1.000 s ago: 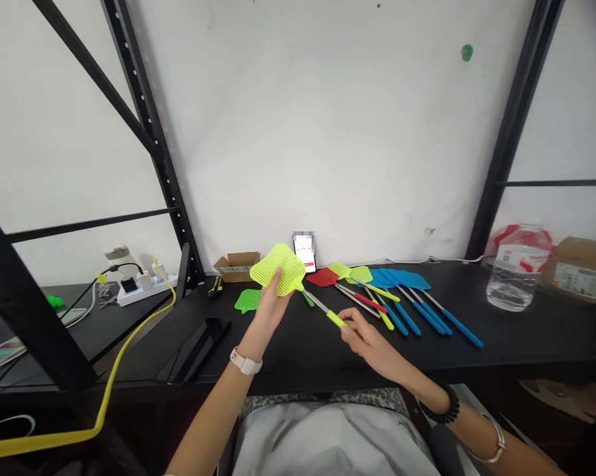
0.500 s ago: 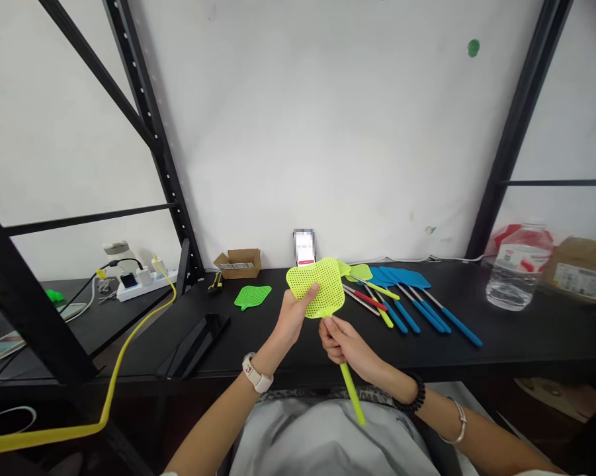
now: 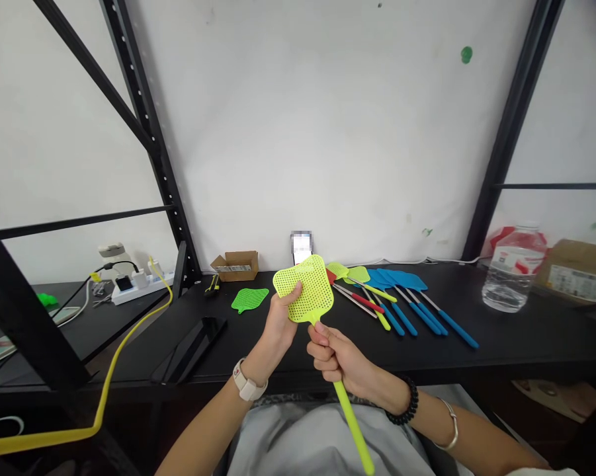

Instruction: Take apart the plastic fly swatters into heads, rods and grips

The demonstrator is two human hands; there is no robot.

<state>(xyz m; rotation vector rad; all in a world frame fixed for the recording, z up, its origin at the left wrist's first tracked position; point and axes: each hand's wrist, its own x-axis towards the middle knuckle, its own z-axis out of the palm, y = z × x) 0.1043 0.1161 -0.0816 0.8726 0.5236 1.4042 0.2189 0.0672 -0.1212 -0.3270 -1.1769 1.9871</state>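
Note:
A yellow-green fly swatter (image 3: 317, 287) with a perforated head is held in front of me, above the table's near edge. My left hand (image 3: 280, 317) pinches the left side of its head, thumb on the near face. Just under the head, my right hand (image 3: 340, 357) is closed round the swatter's shaft, and the long handle hangs down past it toward my lap. To the right on the table lie several fly swatters with blue handles (image 3: 459, 328), plus yellow-green and red ones. A loose green swatter head (image 3: 251, 299) rests to the left.
Left on the black table (image 3: 278, 360) are a small open cardboard box (image 3: 238, 266), a box cutter (image 3: 212, 285) and a dark flat panel (image 3: 191, 347). A phone (image 3: 301, 246) leans by the wall. At right stand a large water bottle (image 3: 513, 271) and a carton (image 3: 578, 271).
Both hands and the swatter have shifted slightly left. More of the handle now shows below my right hand, and the head is turned more squarely toward me.

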